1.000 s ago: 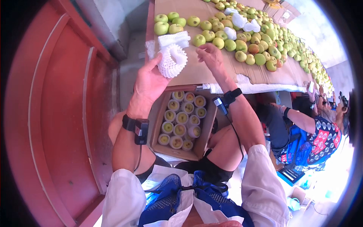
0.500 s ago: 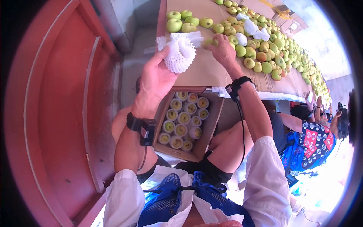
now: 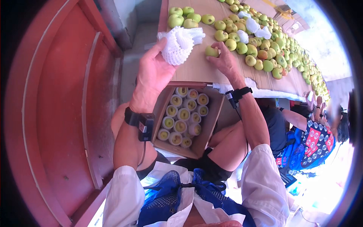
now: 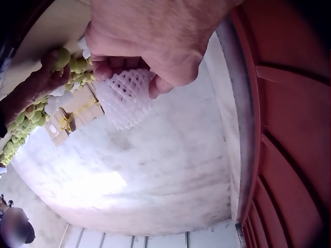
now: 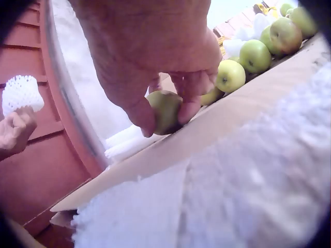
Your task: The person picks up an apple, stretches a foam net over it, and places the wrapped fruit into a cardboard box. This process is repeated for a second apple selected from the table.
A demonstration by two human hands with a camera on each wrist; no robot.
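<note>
A white foam net sleeve (image 3: pixel 177 46) is held by my left hand (image 3: pixel 154 72), which pinches its side above the cardboard-covered table edge. In the left wrist view the thumb and fingers of the left hand (image 4: pixel 147 46) grip the rim of the net sleeve (image 4: pixel 125 98). My right hand (image 3: pixel 227 64) grips a green apple (image 3: pixel 211 51) by its sides, near the front of the loose apples. Seen from the right wrist, the fingertips and thumb of the right hand (image 5: pixel 155 62) close round the apple (image 5: pixel 165 111), low over the cardboard.
Below the table edge, an open cardboard box (image 3: pixel 207 132) holds several sleeved apples in rows. Many loose apples (image 3: pixel 267 66) spread over the table to the right, with white sleeves among them. More flat sleeves (image 3: pixel 197 34) lie behind the left hand. A red door (image 3: pixel 56 113) stands at left; another person sits at right.
My right hand has closed on an apple and drawn it from the others toward me. The left hand with its sleeve has shifted slightly in view.
</note>
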